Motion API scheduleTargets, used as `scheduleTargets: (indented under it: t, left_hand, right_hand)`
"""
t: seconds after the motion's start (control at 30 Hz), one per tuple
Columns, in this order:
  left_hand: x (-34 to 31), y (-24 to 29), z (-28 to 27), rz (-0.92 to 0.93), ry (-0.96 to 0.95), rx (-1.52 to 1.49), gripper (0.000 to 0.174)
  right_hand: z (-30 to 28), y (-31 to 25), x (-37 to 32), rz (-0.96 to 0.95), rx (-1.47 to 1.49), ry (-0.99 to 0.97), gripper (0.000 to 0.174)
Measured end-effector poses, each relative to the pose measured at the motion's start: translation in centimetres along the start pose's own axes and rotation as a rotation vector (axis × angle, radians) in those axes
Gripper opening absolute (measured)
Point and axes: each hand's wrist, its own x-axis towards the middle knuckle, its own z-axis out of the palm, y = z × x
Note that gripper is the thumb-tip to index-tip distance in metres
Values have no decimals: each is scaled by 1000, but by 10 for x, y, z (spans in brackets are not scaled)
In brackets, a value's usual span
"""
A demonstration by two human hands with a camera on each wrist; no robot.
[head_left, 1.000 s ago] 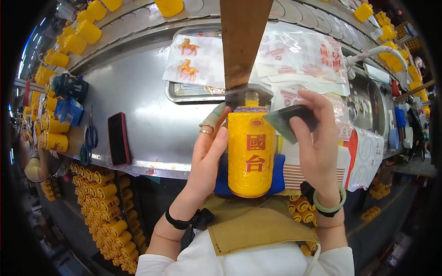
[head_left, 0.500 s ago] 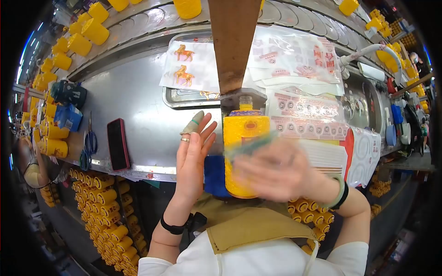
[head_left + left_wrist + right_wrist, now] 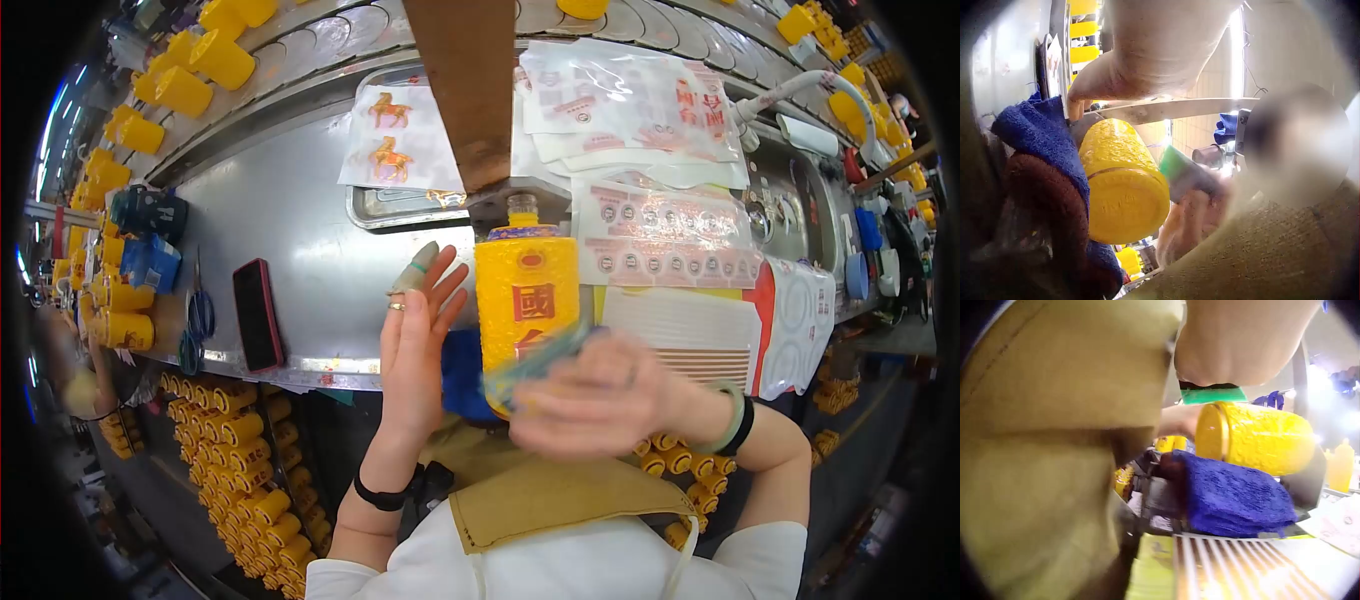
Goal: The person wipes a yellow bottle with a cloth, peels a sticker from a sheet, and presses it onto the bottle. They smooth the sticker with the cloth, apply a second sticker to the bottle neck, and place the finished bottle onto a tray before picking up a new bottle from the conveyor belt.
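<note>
A yellow bottle (image 3: 526,262) with red characters lies with its glass neck toward a wooden post and its base toward the person. My right hand (image 3: 615,395), blurred by motion, holds a green scraper (image 3: 540,362) across the lower part of the bottle's face, hiding the second character. The green edge (image 3: 1213,395) shows just above the bottle in the right wrist view. To the bottle's left, my left hand (image 3: 410,345) is raised with fingers extended, holding nothing; one finger wears a pale cover. A folded blue towel (image 3: 1235,494) sits beneath the bottle.
Sheets of printed decals (image 3: 660,230) spread to the right, beside a striped sheet (image 3: 680,335). A horse decal sheet (image 3: 395,140) rests on a metal tray (image 3: 365,212). A phone (image 3: 258,315) and scissors (image 3: 198,315) lie left. The wooden post (image 3: 465,90) stands ahead.
My left hand has left the bottle's side and moved left. The right hand has brought the scraper from the bottle's upper right onto its face, then down toward the base.
</note>
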Motion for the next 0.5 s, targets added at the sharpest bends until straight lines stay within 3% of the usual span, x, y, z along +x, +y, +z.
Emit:
scheduleTargets:
  t: [0.03,0.1,0.2,0.23,0.27,0.3,0.33,0.37,0.4,0.47,0.5]
  left_hand:
    - [0,-1,0,-7,-5,1,53]
    - [0,-3,0,-4,-5,26,54]
    - [-3,-5,4,35,-21,90,56]
    - [-3,-6,6,81,-25,146,58]
    - [-4,-8,9,80,-29,148,58]
    - [-5,-10,12,241,-25,252,65]
    - [-5,-11,13,404,-23,357,72]
    - [-7,-5,15,402,-29,363,72]
    - [-8,6,17,521,-115,541,69]
    - [-8,3,12,700,-224,810,69]
    - [-9,3,9,693,-225,815,69]
  right_hand:
    - [0,-9,-3,-127,83,-13,15]
    - [-8,-21,-10,-166,194,-70,22]
    - [-4,-20,-26,457,318,12,30]
    - [0,-25,-12,842,497,349,22]
    - [5,-25,-6,995,588,490,22]
    - [9,-23,-3,1147,682,636,21]
    - [15,-16,-12,1189,601,561,21]
    - [25,-5,-30,1231,518,486,20]
    - [35,8,-49,1147,277,456,20]
    - [28,10,-57,1219,368,465,23]
    - [19,7,-52,1259,428,448,26]
